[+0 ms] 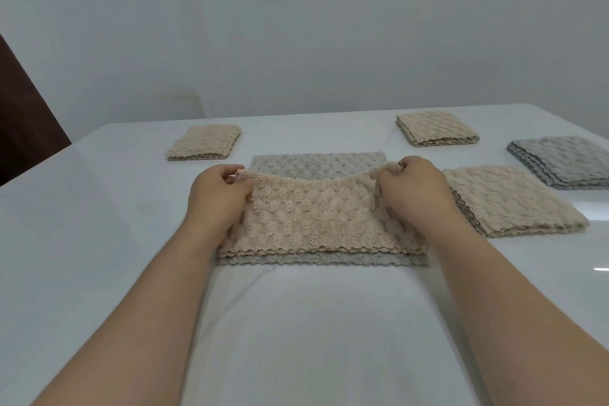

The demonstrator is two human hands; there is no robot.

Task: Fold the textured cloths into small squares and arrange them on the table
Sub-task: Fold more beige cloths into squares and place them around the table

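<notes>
the beige cloth (pixel 316 217) lies in the middle of the white table (pixel 99 241), between the two hands, with its far edge lifted off the surface. the left hand (pixel 219 194) pinches the far left corner: its fingers (pixel 230 171) are curled over the edge and the thumb closes on the cloth from the near side. the right hand (pixel 415 191) grips the far right corner the same way, fingers (pixel 400 163) bunched tight round a small fold of fabric. between the two pinches the far edge sags in a shallow curve. the cloth slopes down from the fingers toward the near side, where its scalloped near edge rests flat and shows more than one layer.

beneath it lies a grey cloth (pixel 316 163), spread flat on the table; a band of it shows beyond the lifted edge and a thin strip shows just under the beige near edge. both wrists hang over the side edges of these two cloths.

just right of the right hand sits a beige stack (pixel 510 201) of folded cloths, close to the held cloth. farther right lies a grey stack (pixel 566 161), partly cut off by the frame. at the far right is a small folded beige square (pixel 436 128), and at the far left another folded beige piece (pixel 204 142), both well apart from the hands. a pale wall (pixel 296 26) rises behind the table, and a dark brown panel (pixel 23 115) shows at the left edge.
</notes>
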